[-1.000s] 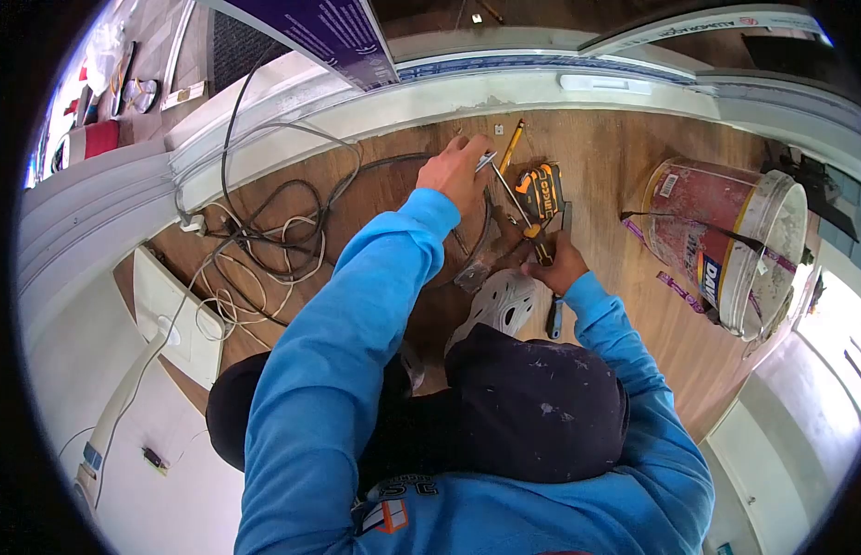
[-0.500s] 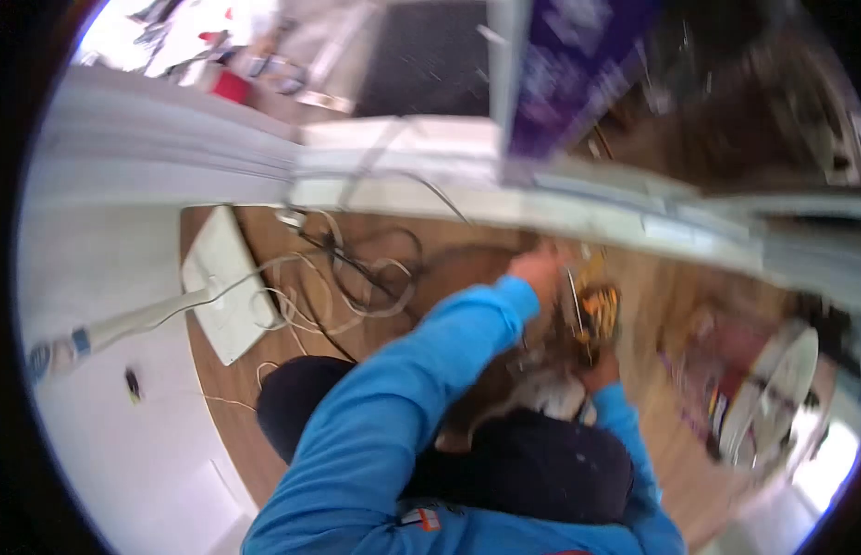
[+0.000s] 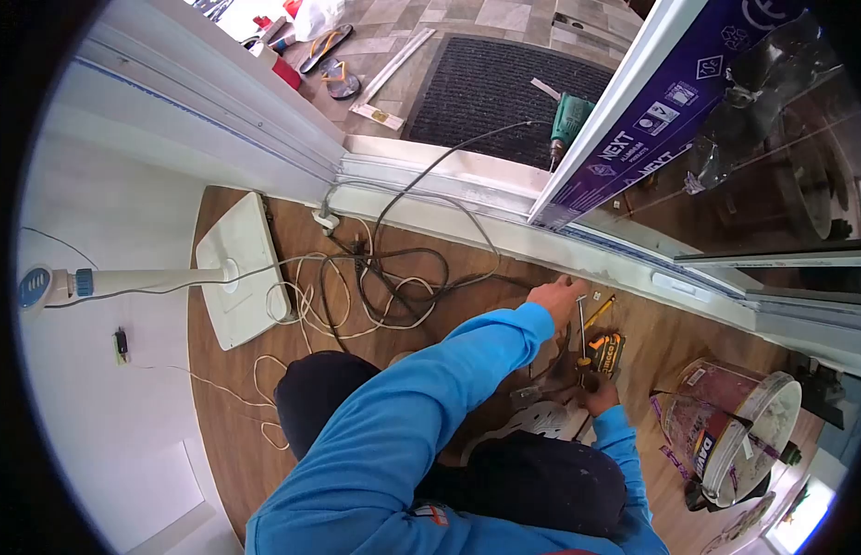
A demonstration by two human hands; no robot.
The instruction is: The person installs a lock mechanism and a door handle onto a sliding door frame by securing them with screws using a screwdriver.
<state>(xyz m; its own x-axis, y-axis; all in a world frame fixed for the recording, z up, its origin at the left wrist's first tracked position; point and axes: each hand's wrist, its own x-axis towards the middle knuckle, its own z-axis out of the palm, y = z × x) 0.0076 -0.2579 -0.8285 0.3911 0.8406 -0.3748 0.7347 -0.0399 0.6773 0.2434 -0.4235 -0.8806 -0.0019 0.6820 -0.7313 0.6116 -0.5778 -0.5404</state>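
Note:
My right hand (image 3: 597,396) is closed around the handle of a screwdriver (image 3: 582,324), its shaft pointing toward the door sill. Beside the screwdriver's tip, my left hand (image 3: 556,298) has its fingers drawn together near the floor; what they pinch, if anything, is too small to make out. A yellow pencil-like stick (image 3: 600,312) lies just right of the shaft. Close to my right hand is an orange-and-black item with lettering (image 3: 612,353). Small pale pieces (image 3: 597,296) rest by the sill.
Tangled cables (image 3: 375,268) and a white stand base (image 3: 236,268) occupy the floor at left. A white door sill (image 3: 449,199) runs ahead, with a green drill (image 3: 571,118) on the mat (image 3: 486,92) beyond. At right stand a bucket (image 3: 717,407) and a glass door panel (image 3: 773,166).
The view has shifted and sharpened from a blur, bringing the green drill and mat into clear sight. Both hands stay close together at nearly the same spot by the sill.

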